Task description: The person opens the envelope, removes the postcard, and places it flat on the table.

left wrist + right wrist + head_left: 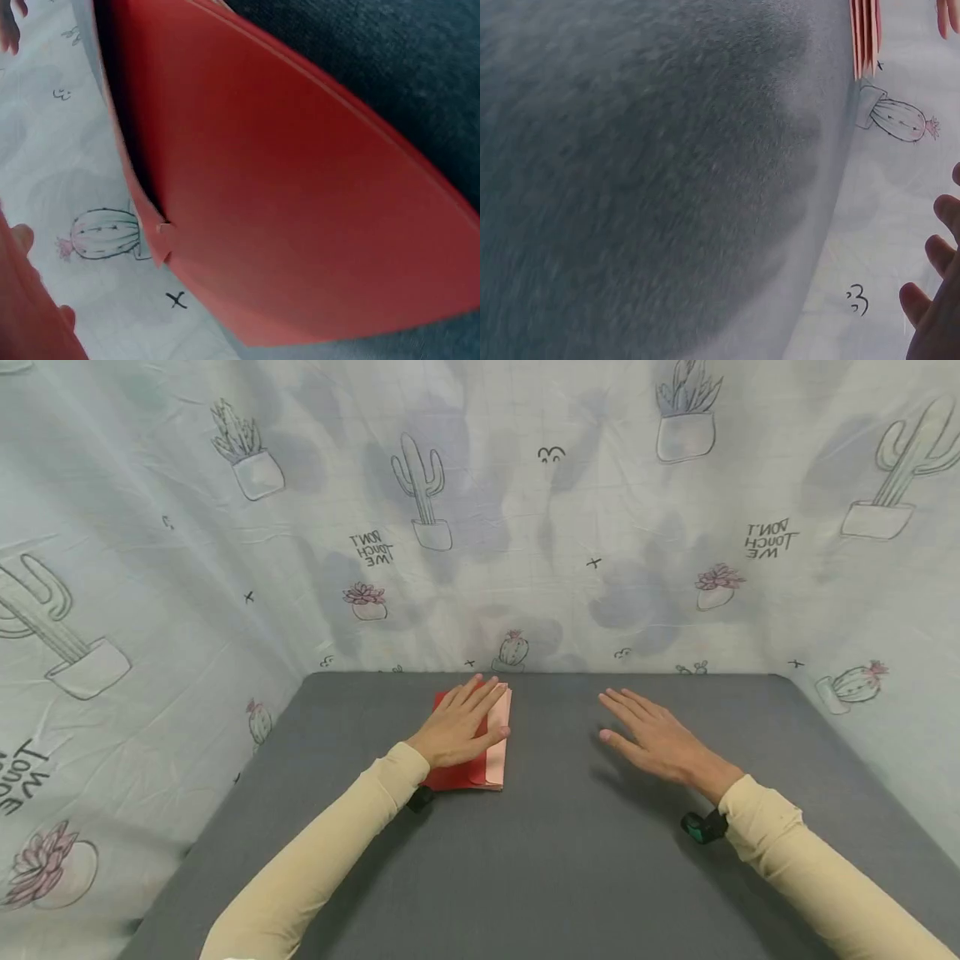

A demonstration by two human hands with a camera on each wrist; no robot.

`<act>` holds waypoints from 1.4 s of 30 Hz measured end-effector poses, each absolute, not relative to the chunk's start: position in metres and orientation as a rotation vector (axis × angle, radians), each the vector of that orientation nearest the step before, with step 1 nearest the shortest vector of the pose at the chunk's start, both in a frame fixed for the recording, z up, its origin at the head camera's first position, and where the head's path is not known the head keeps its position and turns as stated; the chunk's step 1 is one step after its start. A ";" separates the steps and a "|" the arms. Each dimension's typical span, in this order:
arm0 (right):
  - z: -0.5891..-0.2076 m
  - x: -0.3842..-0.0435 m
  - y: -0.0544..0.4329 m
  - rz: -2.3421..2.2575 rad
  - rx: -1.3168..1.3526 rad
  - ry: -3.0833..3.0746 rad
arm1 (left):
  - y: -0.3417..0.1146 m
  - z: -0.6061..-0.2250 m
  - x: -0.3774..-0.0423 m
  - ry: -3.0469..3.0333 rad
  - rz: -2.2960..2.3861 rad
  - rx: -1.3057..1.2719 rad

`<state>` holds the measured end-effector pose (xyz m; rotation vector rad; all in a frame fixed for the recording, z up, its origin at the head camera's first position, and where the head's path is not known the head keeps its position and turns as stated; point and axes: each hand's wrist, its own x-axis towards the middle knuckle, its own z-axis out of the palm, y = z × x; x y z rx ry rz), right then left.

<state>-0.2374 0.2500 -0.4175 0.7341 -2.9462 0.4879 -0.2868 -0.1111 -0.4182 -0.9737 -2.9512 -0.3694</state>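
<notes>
From my head feed, the left hand (pixel 459 727) is stretched over the red envelopes (pixel 457 778), its fingers straight and grasping nothing; the stack lies beneath them on the grey table (pixel 555 843). The right hand (pixel 660 742) extends well apart from it, fingers likewise released. My left wrist camera shows red paper right of the fingers. My right wrist camera shows layered envelope edges beyond the fingers, near the cactus-print cloth (pixel 870 225).

Through my feed I see pale, creased fabric (pixel 495 502) behind the desk (pixel 555 860) and along both its sides, printed with potted cacti (pixel 432 533) and mirrored lettering (pixel 771 539). The desk looks dark grey to me, its far corners rounded, under soft light.
</notes>
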 end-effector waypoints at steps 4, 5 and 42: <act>-0.413 -0.242 0.255 0.527 0.710 -2.941 | -0.106 -0.416 -0.293 -2.937 -0.364 -0.966; -0.411 -0.243 0.256 0.544 0.697 -2.940 | -0.105 -0.415 -0.294 -2.929 -0.375 -0.960; -0.458 -0.235 0.289 1.658 0.087 -2.915 | -0.098 -0.431 -0.301 -3.247 -0.532 0.216</act>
